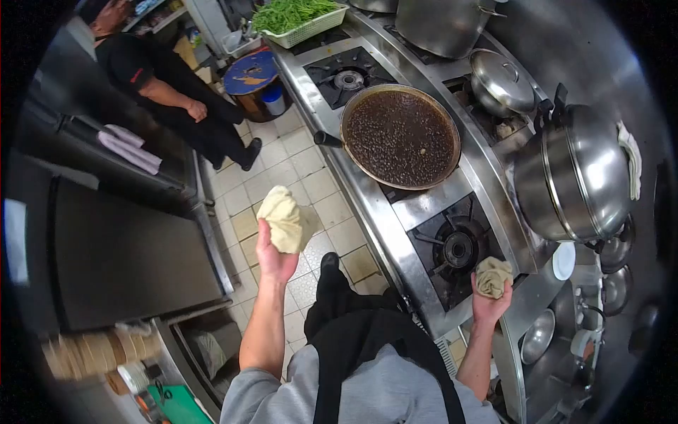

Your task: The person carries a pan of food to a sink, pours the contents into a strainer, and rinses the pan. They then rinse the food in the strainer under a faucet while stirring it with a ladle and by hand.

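My left hand [280, 260] holds a bunched cream cloth [286, 218] over the tiled floor, left of the stove. A crumpled greyish-beige cloth [493, 277] is in my right hand [489, 305], at the right edge of the front burner [458, 247]. Ahead, between the two hands, a wide pan [400, 137] of dark brown bubbling liquid sits on the stove. Its black handle [328, 139] points left. Neither hand touches the pan.
A person in black [162, 85] stands at the upper left. Greens fill a basket [307, 31] at the stove's far end. Large steel pots [575, 173] and a lidded pan [503, 81] line the right. A green board [178, 404] lies at the lower left.
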The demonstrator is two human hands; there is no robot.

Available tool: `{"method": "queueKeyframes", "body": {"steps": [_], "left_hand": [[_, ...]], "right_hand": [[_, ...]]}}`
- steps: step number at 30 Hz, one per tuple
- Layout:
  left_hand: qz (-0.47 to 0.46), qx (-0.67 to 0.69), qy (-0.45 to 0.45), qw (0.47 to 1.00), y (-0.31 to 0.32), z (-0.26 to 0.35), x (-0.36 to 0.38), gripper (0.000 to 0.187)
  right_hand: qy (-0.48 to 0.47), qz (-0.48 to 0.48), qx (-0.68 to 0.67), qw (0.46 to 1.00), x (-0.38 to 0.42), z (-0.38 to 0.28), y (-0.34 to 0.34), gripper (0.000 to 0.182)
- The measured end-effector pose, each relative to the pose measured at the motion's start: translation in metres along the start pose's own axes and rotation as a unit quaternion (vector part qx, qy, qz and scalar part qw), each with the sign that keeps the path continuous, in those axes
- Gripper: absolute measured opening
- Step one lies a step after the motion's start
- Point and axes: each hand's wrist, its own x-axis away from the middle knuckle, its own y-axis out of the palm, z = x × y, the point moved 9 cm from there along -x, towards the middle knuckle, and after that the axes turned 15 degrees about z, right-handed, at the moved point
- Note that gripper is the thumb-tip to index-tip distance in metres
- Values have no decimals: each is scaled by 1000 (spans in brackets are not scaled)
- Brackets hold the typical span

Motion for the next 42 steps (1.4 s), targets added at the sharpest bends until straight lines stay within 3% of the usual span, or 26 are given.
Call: {"method": "queueKeyframes", "body": {"steps": [2,3,5,9,10,11,13,14,15,17,18,19,21,22,24,29,35,37,42], "left_hand": [[3,-12,7,1000,8,-31,1,64],[-30,-9,22,999,21,17,-93,61],[-23,-21,23,999,37,3,-113,61],[-48,-57,-19,997,69,-41,-168,57],[-32,-96,7,995,72,-44,-178,60],[-38,-99,-7,994,79,-53,-183,60],[32,-174,159,971,92,-31,-186,72],[40,-170,174,969,98,-29,-186,82],[32,-174,167,970,100,-35,-188,82],[69,-249,251,933,98,-30,-187,79],[80,-255,270,925,99,-30,-186,69],[76,-257,276,923,100,-29,-187,69],[86,-229,129,961,85,-43,-194,55],[93,-230,145,958,80,-36,-190,55],[95,-85,41,991,69,-43,-185,51],[74,-63,62,993,66,-49,-181,57],[211,-171,239,932,89,-35,-206,40],[221,-207,265,915,95,-32,-215,38],[219,-248,258,908,99,-20,-246,35]], "right_hand": [[-25,46,3,999,26,-21,-22,53],[-40,20,-18,999,-3,55,37,53],[-87,-68,87,990,15,68,48,52],[-191,14,266,945,51,82,78,56],[-193,15,286,939,55,81,75,57],[-201,28,283,937,59,78,72,57],[-185,78,217,955,60,74,59,55],[-160,82,167,969,60,74,56,54],[-165,90,161,969,61,70,50,54],[-143,120,27,982,53,68,29,53],[-141,87,-4,986,47,66,25,51],[-138,85,-11,987,41,65,16,51],[-144,132,-91,977,30,60,-6,47],[-143,120,-89,978,30,59,1,45],[-130,113,-104,979,21,58,-2,47],[-109,91,-102,985,-20,46,10,48],[-86,29,4,996,-65,40,57,45],[-96,61,35,993,-74,43,74,44],[-74,58,59,994,-91,64,120,43]]}}
